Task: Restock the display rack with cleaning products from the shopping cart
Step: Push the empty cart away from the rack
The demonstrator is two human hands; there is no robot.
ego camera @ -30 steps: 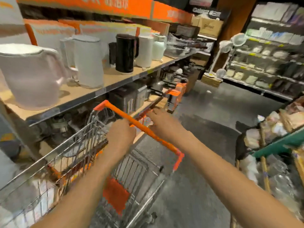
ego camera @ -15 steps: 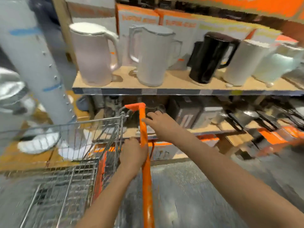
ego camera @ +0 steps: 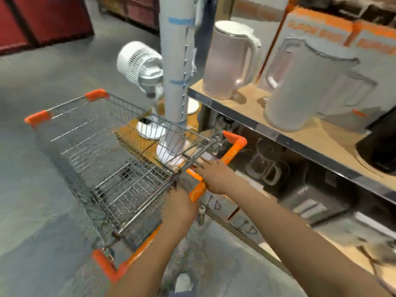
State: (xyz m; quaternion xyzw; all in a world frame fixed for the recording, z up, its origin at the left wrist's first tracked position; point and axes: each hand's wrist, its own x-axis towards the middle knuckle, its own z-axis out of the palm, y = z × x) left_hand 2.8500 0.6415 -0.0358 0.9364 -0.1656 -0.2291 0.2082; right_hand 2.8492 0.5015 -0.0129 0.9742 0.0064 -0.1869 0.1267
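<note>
2 hands (ego camera: 214, 176) grip the shopping cart (ego camera: 102, 159) handle (ego camera: 227, 156).

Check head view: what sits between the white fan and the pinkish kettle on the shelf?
In the head view, a pale upright column with blue tape bands stands between the white fan and the pinkish kettle, rising behind the cart's far side.

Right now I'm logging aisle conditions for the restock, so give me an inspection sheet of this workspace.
Surface: grey floor, blurred.
Job's things: shopping cart, wire basket looks empty; no cleaning products seen.
Clutter: kettles on the wooden shelf; white fan beyond the cart.
Grips: left hand and right hand both hold the orange handle.
Cables: nothing seen.
Surroundings: pillar with blue tape; boxes on the lower shelf; red panels far left.
</note>
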